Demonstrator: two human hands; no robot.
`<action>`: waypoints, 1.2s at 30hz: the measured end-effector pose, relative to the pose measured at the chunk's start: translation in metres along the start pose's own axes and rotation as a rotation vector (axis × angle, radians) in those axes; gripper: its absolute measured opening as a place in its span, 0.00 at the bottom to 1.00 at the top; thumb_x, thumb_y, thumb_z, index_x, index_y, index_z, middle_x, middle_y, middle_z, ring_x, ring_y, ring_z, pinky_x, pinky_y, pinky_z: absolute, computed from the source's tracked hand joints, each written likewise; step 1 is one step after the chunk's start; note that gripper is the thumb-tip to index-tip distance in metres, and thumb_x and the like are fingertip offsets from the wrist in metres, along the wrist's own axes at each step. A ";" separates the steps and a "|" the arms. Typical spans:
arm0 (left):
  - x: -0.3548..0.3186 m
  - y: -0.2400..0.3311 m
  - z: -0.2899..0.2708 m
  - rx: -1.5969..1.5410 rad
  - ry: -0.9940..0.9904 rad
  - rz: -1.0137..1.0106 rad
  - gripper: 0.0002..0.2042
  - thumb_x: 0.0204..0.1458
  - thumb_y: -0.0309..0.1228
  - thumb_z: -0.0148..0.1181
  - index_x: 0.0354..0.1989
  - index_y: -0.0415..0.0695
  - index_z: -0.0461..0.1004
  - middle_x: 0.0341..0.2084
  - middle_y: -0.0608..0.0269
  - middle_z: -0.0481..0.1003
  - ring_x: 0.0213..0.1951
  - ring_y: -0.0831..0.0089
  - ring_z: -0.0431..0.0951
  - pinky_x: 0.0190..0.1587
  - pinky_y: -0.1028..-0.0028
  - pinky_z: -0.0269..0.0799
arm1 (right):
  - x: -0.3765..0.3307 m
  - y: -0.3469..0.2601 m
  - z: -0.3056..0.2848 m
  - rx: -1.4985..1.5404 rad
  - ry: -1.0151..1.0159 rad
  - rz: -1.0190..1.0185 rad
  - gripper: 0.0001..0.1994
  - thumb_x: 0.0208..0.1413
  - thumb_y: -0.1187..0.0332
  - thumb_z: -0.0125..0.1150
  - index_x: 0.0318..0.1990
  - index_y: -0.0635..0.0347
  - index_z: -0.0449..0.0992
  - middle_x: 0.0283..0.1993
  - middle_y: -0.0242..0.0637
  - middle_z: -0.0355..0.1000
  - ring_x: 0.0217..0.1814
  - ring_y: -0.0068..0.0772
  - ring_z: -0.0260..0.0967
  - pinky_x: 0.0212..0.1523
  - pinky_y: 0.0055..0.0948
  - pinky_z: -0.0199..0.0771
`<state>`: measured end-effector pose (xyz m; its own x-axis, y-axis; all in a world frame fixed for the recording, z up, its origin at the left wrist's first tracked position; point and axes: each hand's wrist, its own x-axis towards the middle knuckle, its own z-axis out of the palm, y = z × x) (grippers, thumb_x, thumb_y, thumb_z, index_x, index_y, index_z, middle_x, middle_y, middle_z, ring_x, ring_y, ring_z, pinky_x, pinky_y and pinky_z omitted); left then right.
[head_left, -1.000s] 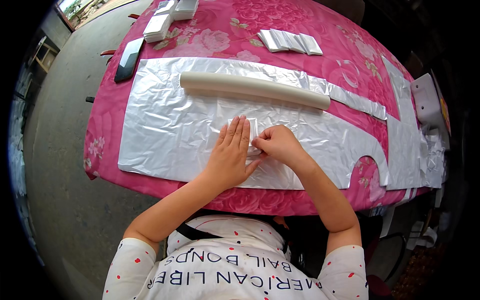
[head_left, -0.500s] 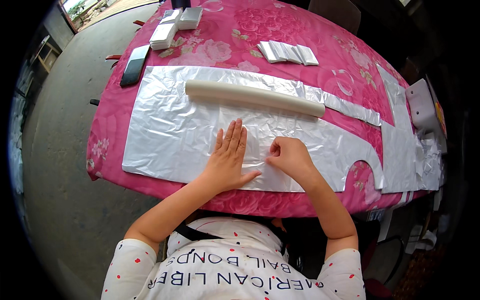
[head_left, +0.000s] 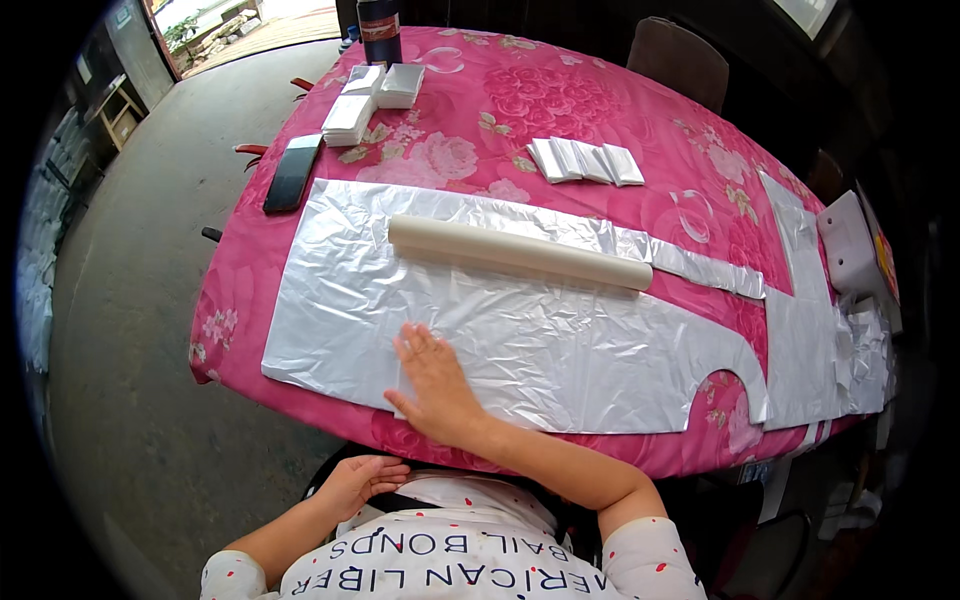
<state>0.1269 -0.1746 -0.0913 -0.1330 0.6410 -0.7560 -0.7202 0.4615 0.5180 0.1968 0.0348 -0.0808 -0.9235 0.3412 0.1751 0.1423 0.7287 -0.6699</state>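
In the head view, the left hand (head_left: pixel 365 484), flat on the silvery sheet (head_left: pixel 560 360) half a second ago, is now off the table by the shirt (head_left: pixel 450 545); whether its bent fingers hold anything, I cannot tell. The right hand (head_left: pixel 436 388), now farther left, lies palm down with fingers extended, unclenched, over the sheet's near edge, the pale tube (head_left: pixel 520 252) beyond it.

Left hand (head_left: pixel 358 484) drawn back off silver sheet (head_left: pixel 600 365), right hand (head_left: pixel 436 388) uncurled, shifted left
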 end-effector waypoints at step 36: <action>0.017 0.081 0.052 1.350 0.301 1.242 0.14 0.34 0.23 0.61 0.34 0.40 0.74 0.39 0.55 0.74 0.38 0.57 0.74 0.40 0.65 0.70 | 0.090 0.272 -0.260 -0.683 0.797 0.615 0.12 0.48 0.68 0.57 0.41 0.59 0.75 0.45 0.44 0.70 0.51 0.43 0.65 0.51 0.37 0.64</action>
<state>0.1011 -0.0943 -0.0417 -0.3038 0.9043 0.2998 0.8140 0.0828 0.5749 0.2447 0.4179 -0.0595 -0.1921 0.8339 0.5173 0.8595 0.3974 -0.3215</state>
